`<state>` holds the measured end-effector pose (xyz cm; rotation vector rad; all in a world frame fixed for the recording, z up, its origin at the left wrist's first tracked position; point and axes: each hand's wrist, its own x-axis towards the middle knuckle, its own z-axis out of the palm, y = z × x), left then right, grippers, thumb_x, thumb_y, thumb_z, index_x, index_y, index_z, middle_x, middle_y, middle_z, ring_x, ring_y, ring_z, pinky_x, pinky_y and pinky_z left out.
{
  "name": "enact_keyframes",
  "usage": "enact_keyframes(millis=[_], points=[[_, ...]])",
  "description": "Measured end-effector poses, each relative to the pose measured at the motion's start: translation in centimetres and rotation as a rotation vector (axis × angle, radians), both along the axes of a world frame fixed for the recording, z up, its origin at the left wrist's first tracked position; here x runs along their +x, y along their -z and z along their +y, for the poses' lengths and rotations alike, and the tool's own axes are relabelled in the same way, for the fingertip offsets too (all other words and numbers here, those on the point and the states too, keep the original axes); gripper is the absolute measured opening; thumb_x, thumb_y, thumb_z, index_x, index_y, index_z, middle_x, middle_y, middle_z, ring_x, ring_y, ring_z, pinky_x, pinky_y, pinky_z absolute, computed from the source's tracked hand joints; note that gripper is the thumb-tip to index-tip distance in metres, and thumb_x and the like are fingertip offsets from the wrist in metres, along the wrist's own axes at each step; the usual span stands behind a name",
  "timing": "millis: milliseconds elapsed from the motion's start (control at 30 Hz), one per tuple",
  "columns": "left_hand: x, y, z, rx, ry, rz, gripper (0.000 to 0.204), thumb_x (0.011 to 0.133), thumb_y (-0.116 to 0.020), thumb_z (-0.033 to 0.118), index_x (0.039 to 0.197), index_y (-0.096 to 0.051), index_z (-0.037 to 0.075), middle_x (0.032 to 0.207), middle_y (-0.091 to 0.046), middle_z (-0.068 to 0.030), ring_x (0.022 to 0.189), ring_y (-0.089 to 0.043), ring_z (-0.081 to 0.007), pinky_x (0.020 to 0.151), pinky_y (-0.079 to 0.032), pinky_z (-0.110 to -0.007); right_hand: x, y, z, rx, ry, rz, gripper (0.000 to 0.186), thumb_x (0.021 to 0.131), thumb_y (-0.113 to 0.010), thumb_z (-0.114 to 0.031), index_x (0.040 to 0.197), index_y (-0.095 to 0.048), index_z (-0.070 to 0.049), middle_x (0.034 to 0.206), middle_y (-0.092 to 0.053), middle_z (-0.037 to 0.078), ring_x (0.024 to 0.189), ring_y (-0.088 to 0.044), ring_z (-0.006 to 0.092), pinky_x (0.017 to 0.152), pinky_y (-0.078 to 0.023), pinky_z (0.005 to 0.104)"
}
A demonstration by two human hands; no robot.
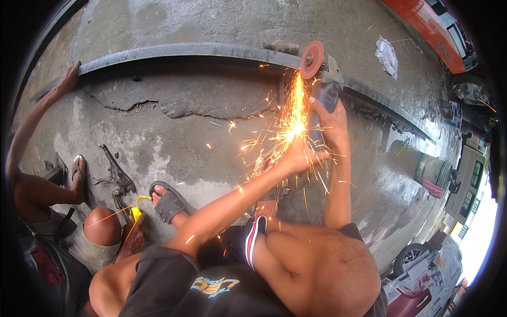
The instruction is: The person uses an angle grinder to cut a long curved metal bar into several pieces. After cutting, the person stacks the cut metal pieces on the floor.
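Observation:
An angle grinder [328, 96] with a dark blue body and a reddish disc [311, 59] is held in both my hands. My right hand [334, 126] is wrapped round the body, just behind the head. Lower down, my left hand [300, 157] grips the rear of the grinder, its fingers partly hidden by glare. The disc meets a long grey metal bar [185, 50], and bright sparks [296, 119] stream from the contact down over my left hand and forearm. At the far left, a co-worker's hand [67, 82] rests on the bar's end.
The co-worker crouches at my left, a yellow tape measure [135, 213] in the other hand. A dark metal tool [119, 171] lies on the cracked concrete floor [211, 142]. Crumpled paper [387, 56] and a red-orange vehicle [430, 31] are at the far right. A bucket [430, 170] stands at right.

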<state>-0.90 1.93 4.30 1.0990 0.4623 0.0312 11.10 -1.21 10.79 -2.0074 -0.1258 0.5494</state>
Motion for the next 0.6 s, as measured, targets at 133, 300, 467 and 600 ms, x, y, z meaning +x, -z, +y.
enact_keyframes(millis=[133,300,467,600], points=[[-0.1,-2.9,1.1,-0.115,0.047,0.051,0.067,0.072,-0.083,0.01,0.129,-0.051,-0.004,0.11,-0.064,-0.0135,0.095,-0.063,-0.0197,0.081,-0.055,-0.034,-0.2,-0.3,-0.5,0.006,0.02,0.014,0.05,0.083,-0.081,-0.034,0.111,-0.061,0.002,0.094,-0.067,0.009,0.081,-0.062,0.0138,0.072,-0.052,0.03],[0.0,-3.5,2.0,-0.156,0.171,0.12,0.061,0.074,-0.081,0.007,0.127,-0.052,-0.003,0.104,-0.065,-0.0083,0.088,-0.063,-0.0169,0.078,-0.054,-0.033,-0.2,-0.3,-0.4,0.003,0.005,0.033,0.05,0.083,-0.081,-0.034,0.11,-0.061,0.002,0.092,-0.067,0.008,0.079,-0.063,0.0133,0.071,-0.052,0.0294],[-0.2,-1.7,0.9,-0.176,0.08,0.006,0.053,0.075,-0.078,0.004,0.122,-0.055,-0.002,0.096,-0.065,-0.0049,0.08,-0.061,-0.0133,0.073,-0.053,-0.03,-0.5,-0.8,-0.1,-0.032,0.011,0.025,0.051,0.082,-0.081,-0.035,0.111,-0.06,0.002,0.092,-0.068,0.009,0.079,-0.063,0.0139,0.071,-0.052,0.0297],[-0.2,-3.1,1.5,-0.241,0.159,0.092,0.048,0.075,-0.078,0.004,0.117,-0.057,-0.003,0.093,-0.065,-0.0032,0.078,-0.061,-0.0119,0.07,-0.053,-0.029,-0.6,-0.8,-0.4,-0.034,0.011,0.011,0.053,0.082,-0.081,-0.037,0.111,-0.06,0.002,0.092,-0.068,0.009,0.08,-0.063,0.0145,0.071,-0.053,0.0303]])
